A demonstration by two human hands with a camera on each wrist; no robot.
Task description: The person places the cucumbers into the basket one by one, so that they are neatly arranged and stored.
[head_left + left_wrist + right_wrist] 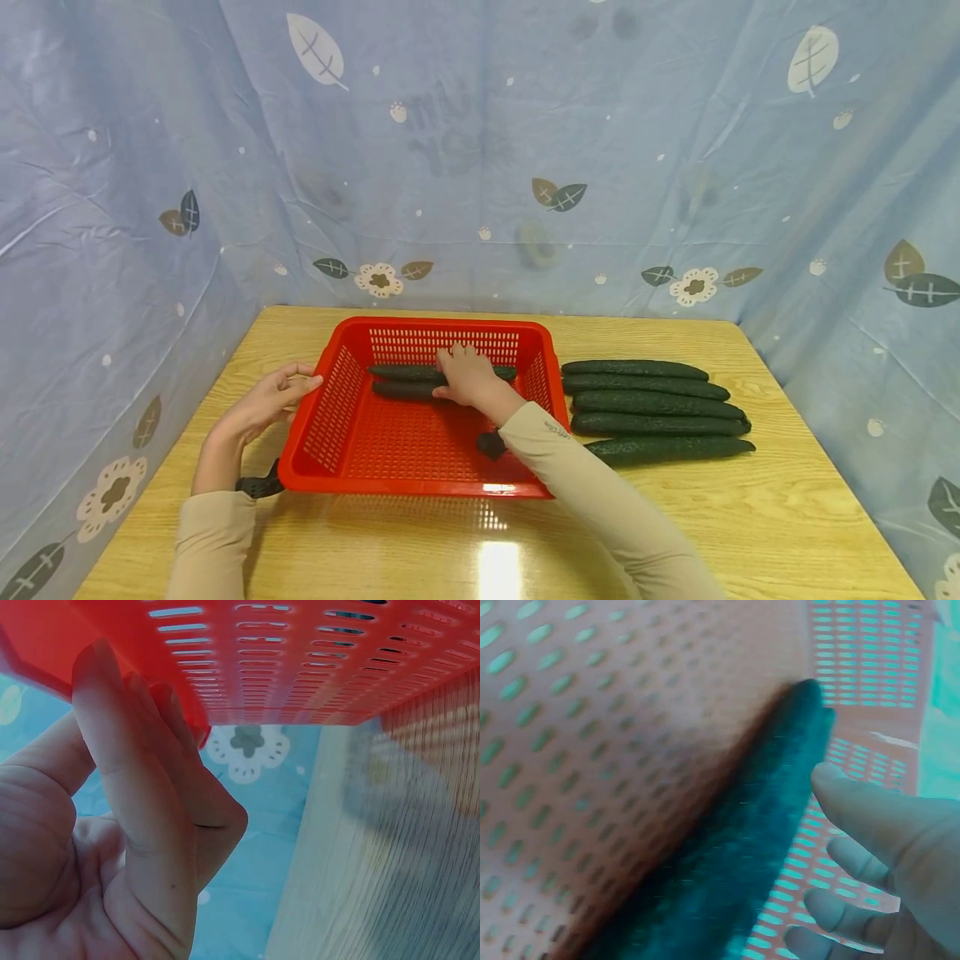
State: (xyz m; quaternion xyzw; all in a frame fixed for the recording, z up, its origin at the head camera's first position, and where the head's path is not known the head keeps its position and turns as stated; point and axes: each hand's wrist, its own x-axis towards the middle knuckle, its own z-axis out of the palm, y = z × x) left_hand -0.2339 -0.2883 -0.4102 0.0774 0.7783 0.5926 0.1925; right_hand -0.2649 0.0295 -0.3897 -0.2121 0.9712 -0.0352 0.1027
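Observation:
A red perforated plastic basket (397, 442) stands on the table. Two dark green cucumbers (402, 389) lie side by side along its far wall. Over them is my right hand (474, 382); in the right wrist view its thumb (862, 806) and fingers are spread, with nothing between them, beside the cucumbers (727, 847). At the basket's left side my left hand (264, 404) pinches the rim, and in the left wrist view its bent fingers (131, 772) reach up under the rim. Part of the cucumbers is hidden behind my right hand in the head view.
Several more cucumbers (651, 403) lie in a stacked row on the wooden table (795, 517), right of the basket. Patterned blue cloth (480, 167) hangs behind the table and along both sides. A black wrist mount (261, 483) sits under the left wrist.

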